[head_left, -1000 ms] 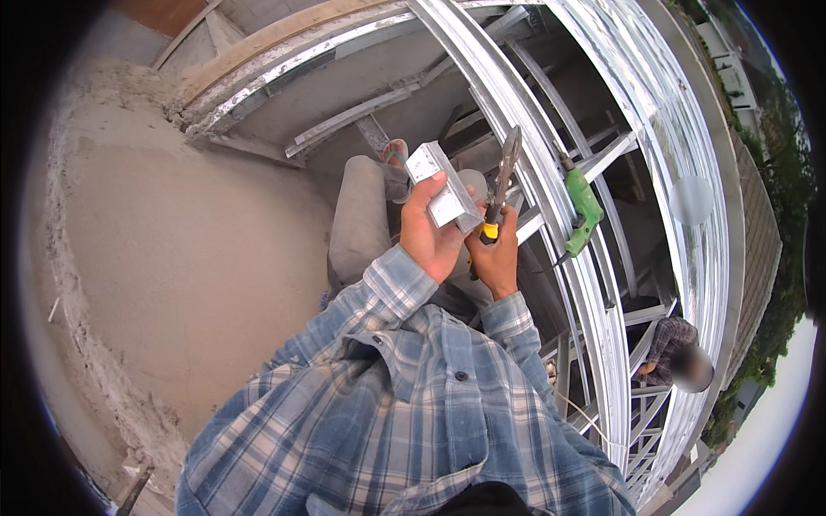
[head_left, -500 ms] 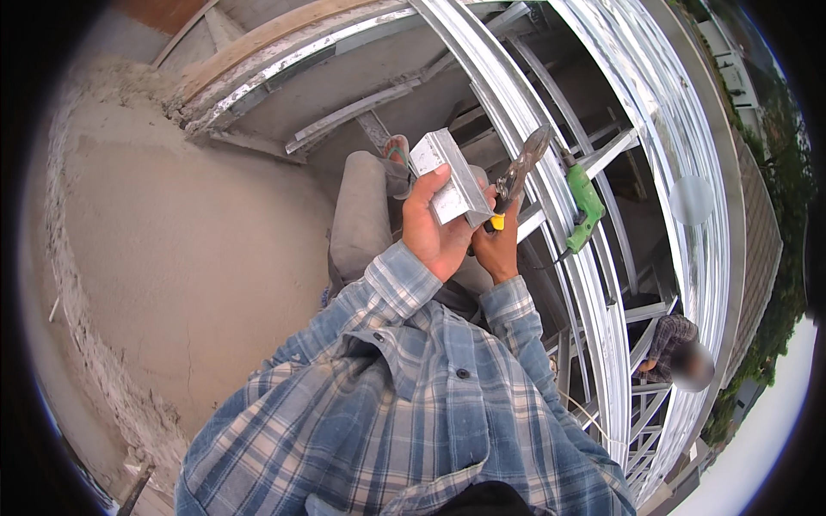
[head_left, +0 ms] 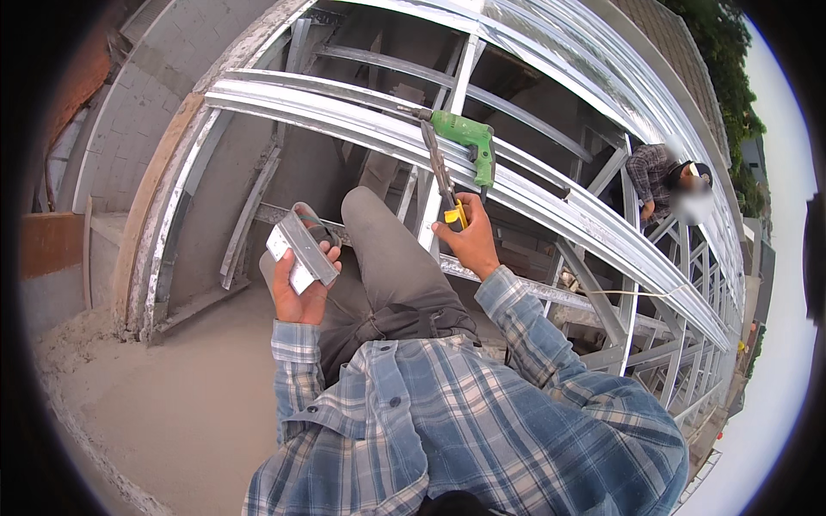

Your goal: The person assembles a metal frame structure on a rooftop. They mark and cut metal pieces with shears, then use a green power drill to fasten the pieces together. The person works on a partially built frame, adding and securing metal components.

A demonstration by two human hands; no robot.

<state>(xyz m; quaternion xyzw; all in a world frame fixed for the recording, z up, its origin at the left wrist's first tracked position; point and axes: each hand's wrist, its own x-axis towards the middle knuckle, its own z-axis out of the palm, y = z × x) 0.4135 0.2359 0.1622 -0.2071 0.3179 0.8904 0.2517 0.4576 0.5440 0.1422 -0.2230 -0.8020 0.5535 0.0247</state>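
Observation:
My left hand grips a short cut piece of shiny metal channel, thumb on one face and fingers along the other side. It is held in front of my left knee. To the right, my right hand is closed around the yellow and black handles of tin snips, whose dark blades point up and away from me. Just beyond them, a green power drill lies on the long metal beams, its bit toward the left. The snips' blades overlap the beam and reach close to the drill.
Long galvanized beams run across in front of me, with open gaps and trusses below. A wooden board edges the concrete at left. Another person in a plaid shirt is among the trusses at far right. A pale cord crosses the beams.
My hands have moved apart: the metal piece went left, the snips stay in my right hand. My view has turned toward the right, so the beams and drill now lie ahead.

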